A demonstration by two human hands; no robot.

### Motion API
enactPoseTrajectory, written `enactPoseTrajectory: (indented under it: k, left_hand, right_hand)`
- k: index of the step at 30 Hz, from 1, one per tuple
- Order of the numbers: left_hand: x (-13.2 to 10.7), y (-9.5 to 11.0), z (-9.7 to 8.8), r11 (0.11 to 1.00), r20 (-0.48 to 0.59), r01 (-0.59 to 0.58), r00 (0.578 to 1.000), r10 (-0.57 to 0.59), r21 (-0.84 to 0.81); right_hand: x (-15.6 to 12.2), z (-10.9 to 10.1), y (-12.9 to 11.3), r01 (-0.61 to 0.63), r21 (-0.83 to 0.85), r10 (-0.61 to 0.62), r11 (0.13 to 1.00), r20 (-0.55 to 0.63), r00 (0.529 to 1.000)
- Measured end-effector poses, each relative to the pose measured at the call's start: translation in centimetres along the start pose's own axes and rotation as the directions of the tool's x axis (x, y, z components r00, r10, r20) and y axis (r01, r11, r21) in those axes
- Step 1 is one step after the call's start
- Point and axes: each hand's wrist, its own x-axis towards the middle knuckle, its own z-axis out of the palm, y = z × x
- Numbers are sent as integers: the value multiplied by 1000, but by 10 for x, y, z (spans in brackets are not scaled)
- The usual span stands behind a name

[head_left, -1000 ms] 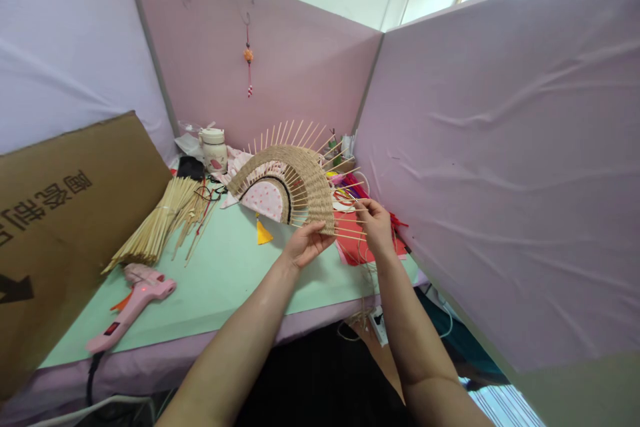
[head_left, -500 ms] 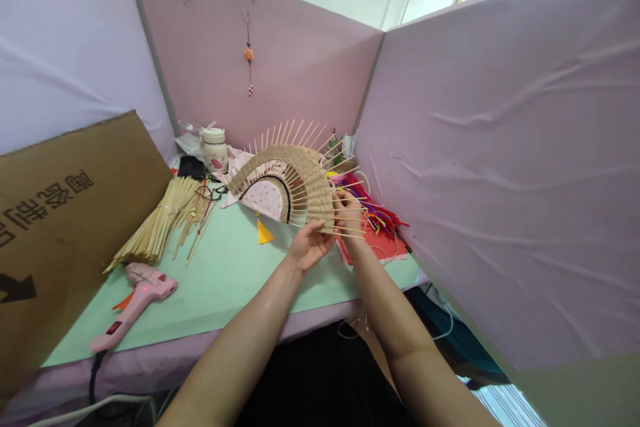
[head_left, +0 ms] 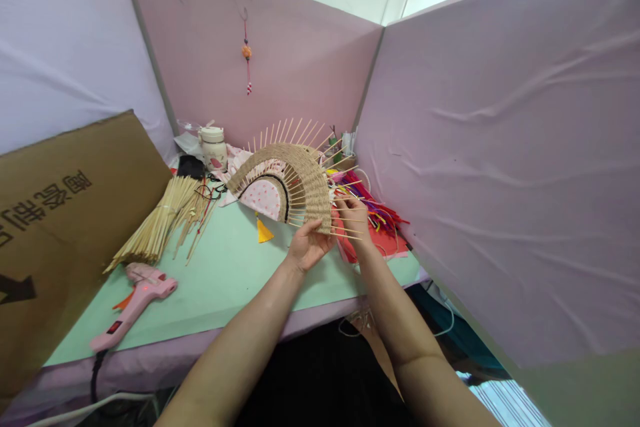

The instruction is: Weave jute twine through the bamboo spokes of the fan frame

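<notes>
A half-round woven fan (head_left: 316,190) stands tilted over the table, with a band of tan twine woven across thin bamboo sticks that stick out beyond its outer edge. At its centre is a pink dotted cloth piece (head_left: 263,199) edged in black, and a yellow tassel (head_left: 264,231) hangs below. My left hand (head_left: 309,247) grips the fan's lower right end, thumb on the front of the weave. Among the stick ends on the right, my right hand (head_left: 354,213) is closed in a pinch; what its fingertips hold is too small to make out. Thin cord (head_left: 347,330) lies over my lap.
A pink glue gun (head_left: 135,303) lies at the front left beside a cardboard box (head_left: 75,227). Behind it is a bundle of bamboo sticks (head_left: 155,223). A lidded cup (head_left: 213,147) stands at the back; colourful strips (head_left: 383,213) and red sheets (head_left: 390,243) lie right.
My right hand has moved slightly to the right, away from the woven edge, still pinched. My left hand keeps its grip on the fan, and the view has shifted a little.
</notes>
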Motion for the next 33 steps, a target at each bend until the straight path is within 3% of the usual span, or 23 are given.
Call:
enactPoseTrajectory:
  k: [12, 21, 33]
  left_hand:
    - [-1, -2, 4, 998, -62, 15, 998, -19, -68]
    - [-1, -7, 6, 995, -95, 23, 995, -33, -99]
    - [-2, -10, 2, 971, 70, 131, 990, -119, -202]
  right_hand:
    - [-7, -17, -18, -28, -89, 32, 996, 41, 999]
    - [-5, -16, -9, -16, -80, 20, 997, 54, 998]
    - [-7, -5, 6, -78, -57, 86, 995, 137, 987]
